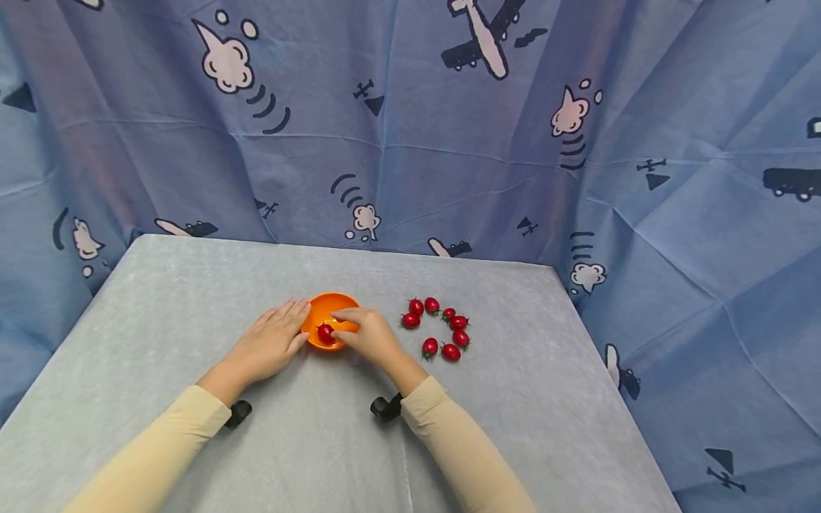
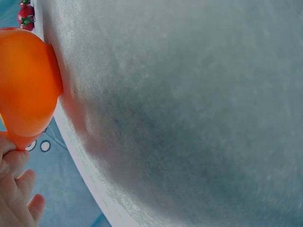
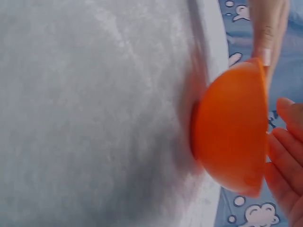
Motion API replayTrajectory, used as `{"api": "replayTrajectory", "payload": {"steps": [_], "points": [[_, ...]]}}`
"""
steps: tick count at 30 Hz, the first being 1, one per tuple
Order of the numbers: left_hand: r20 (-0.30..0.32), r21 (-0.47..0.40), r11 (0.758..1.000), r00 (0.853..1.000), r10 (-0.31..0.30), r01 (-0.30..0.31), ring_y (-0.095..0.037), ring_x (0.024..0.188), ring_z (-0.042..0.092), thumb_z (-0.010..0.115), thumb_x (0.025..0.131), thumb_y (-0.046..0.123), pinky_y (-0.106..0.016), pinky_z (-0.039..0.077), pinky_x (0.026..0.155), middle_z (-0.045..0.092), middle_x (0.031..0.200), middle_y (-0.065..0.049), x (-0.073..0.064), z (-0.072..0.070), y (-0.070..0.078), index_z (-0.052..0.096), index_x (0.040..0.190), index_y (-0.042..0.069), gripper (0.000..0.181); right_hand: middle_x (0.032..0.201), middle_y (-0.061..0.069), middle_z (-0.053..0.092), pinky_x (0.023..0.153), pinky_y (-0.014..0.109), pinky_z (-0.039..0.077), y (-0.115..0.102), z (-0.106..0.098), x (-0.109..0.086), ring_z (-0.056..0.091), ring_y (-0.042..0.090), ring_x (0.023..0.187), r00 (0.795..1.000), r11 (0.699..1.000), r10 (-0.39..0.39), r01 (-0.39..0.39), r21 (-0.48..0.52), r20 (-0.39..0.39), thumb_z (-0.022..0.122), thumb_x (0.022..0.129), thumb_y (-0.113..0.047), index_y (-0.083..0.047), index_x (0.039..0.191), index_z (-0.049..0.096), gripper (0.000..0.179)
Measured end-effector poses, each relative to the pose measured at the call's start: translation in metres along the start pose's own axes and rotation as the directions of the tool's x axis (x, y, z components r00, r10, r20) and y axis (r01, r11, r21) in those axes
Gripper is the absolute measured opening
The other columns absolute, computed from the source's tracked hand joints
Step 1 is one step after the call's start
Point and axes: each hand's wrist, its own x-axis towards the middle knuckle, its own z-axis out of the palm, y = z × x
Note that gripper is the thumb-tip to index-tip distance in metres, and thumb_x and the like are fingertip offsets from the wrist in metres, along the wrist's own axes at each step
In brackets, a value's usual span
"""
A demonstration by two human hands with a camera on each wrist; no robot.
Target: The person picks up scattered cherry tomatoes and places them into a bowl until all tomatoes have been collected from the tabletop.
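Observation:
An orange bowl (image 1: 330, 300) sits on the table, with a red cherry tomato (image 1: 326, 333) inside it. My left hand (image 1: 272, 340) lies against the bowl's left side, its fingers straight and the thumb at the rim. From the right, my right hand (image 1: 372, 336) reaches over the bowl. Its thumb and forefinger are spread apart, the thumb tip right beside the tomato. In the right wrist view the fingers (image 3: 286, 158) are loosely extended at the mouth of the bowl (image 3: 232, 130). The left wrist view shows left fingertips by the rim of the bowl (image 2: 26, 80).
Several cherry tomatoes (image 1: 460, 338) with green stems lie in a loose ring right of the bowl. A grey cloth covers the table (image 1: 308, 442). Behind and beside it hangs a blue curtain (image 1: 410, 185) printed with planes and clouds.

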Motion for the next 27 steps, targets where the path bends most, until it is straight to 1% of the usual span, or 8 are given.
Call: {"api": "replayTrajectory", "payload": {"steps": [5, 11, 13, 16, 20, 23, 27], "points": [[0.003, 0.0, 1.0, 1.0, -0.002, 0.002, -0.031, 0.142, 0.017, 0.042, 0.098, 0.033, -0.052, 0.016, 0.113, 0.023, 0.153, -0.011, 0.0, 0.0, -0.001, 0.027, 0.146, 0.004, 0.058, 0.11, 0.006, 0.069, 0.095, 0.032, 0.048, 0.003, -0.012, -0.01, 0.062, 0.021, 0.107, 0.998, 1.0, -0.016, 0.017, 0.02, -0.068, 0.074, 0.079, -0.02, -0.01, 0.113, 0.069, 0.036], [0.001, -0.007, 1.0, 1.0, 0.004, -0.004, -0.031, 0.142, 0.018, 0.043, 0.097, 0.033, -0.051, 0.017, 0.113, 0.024, 0.153, -0.011, 0.0, -0.001, 0.0, 0.027, 0.145, 0.004, 0.058, 0.107, 0.007, 0.07, 0.091, 0.033, 0.051, 0.011, -0.028, -0.022, 0.064, 0.02, 0.104, 0.988, 0.998, -0.026, 0.035, 0.056, -0.15, 0.075, 0.077, -0.017, -0.006, 0.111, 0.069, 0.036], [0.001, -0.007, 1.0, 1.0, 0.005, -0.005, -0.031, 0.142, 0.018, 0.043, 0.097, 0.033, -0.051, 0.017, 0.113, 0.023, 0.153, -0.011, 0.0, 0.0, 0.0, 0.027, 0.146, 0.004, 0.058, 0.107, 0.006, 0.07, 0.09, 0.034, 0.051, 0.014, -0.033, -0.026, 0.064, 0.019, 0.104, 0.987, 0.997, -0.007, 0.019, 0.077, -0.16, 0.075, 0.077, -0.018, -0.006, 0.112, 0.069, 0.037], [0.005, -0.007, 1.0, 1.0, 0.005, -0.005, -0.031, 0.142, 0.018, 0.043, 0.097, 0.034, -0.051, 0.017, 0.113, 0.023, 0.153, -0.01, 0.001, -0.001, 0.001, 0.027, 0.146, 0.004, 0.059, 0.107, 0.003, 0.07, 0.088, 0.035, 0.052, 0.02, -0.04, -0.031, 0.064, 0.017, 0.104, 0.985, 0.994, 0.049, -0.033, 0.1, -0.163, 0.075, 0.078, -0.02, -0.01, 0.113, 0.068, 0.037], [0.009, -0.011, 1.0, 1.0, 0.005, -0.005, -0.031, 0.142, 0.018, 0.043, 0.097, 0.034, -0.051, 0.016, 0.113, 0.023, 0.153, -0.011, 0.001, -0.001, 0.001, 0.027, 0.145, 0.004, 0.059, 0.106, 0.001, 0.07, 0.086, 0.036, 0.053, 0.03, -0.048, -0.04, 0.063, 0.015, 0.102, 0.978, 0.985, 0.119, -0.094, 0.147, -0.171, 0.075, 0.078, -0.021, -0.012, 0.113, 0.068, 0.037], [0.014, -0.014, 1.0, 1.0, -0.002, 0.002, -0.031, 0.142, 0.017, 0.043, 0.097, 0.034, -0.051, 0.016, 0.113, 0.023, 0.153, -0.011, 0.001, -0.001, 0.001, 0.027, 0.146, 0.004, 0.059, 0.105, 0.003, 0.07, 0.085, 0.037, 0.053, 0.037, -0.053, -0.045, 0.064, 0.017, 0.098, 0.972, 0.98, 0.136, -0.103, 0.17, -0.194, 0.075, 0.077, -0.02, -0.011, 0.112, 0.069, 0.037], [0.015, -0.014, 1.0, 1.0, -0.005, 0.005, -0.031, 0.142, 0.016, 0.043, 0.097, 0.034, -0.051, 0.016, 0.114, 0.022, 0.154, -0.01, 0.0, -0.001, 0.001, 0.027, 0.146, 0.004, 0.059, 0.103, 0.005, 0.071, 0.081, 0.042, 0.054, 0.045, -0.058, -0.053, 0.065, 0.026, 0.093, 0.961, 0.974, 0.163, -0.121, 0.191, -0.223, 0.077, 0.075, -0.017, -0.01, 0.111, 0.069, 0.037]]}}
